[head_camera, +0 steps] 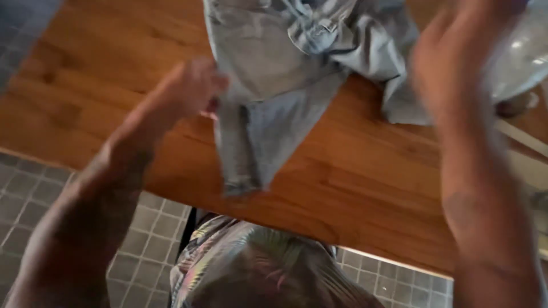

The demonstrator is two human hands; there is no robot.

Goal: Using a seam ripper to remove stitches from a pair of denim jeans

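Pale grey-blue denim garment [274, 80], faded and plain, pinched in the left hand [191, 88]; warm orange-brown wooden table [354, 177] with streaked grain beneath that grip; grey square-tiled floor [148, 239] below; multicoloured striped shirt [228, 256] nearer

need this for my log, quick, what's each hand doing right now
Left hand: closed, gripping the edge of the grey garment on the wooden table.
Right hand: raised and blurred; grip cannot be told.

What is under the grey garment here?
The grey garment lies on a wooden table, which shows all around it. The left hand grips its edge. Anything beneath the cloth is hidden.
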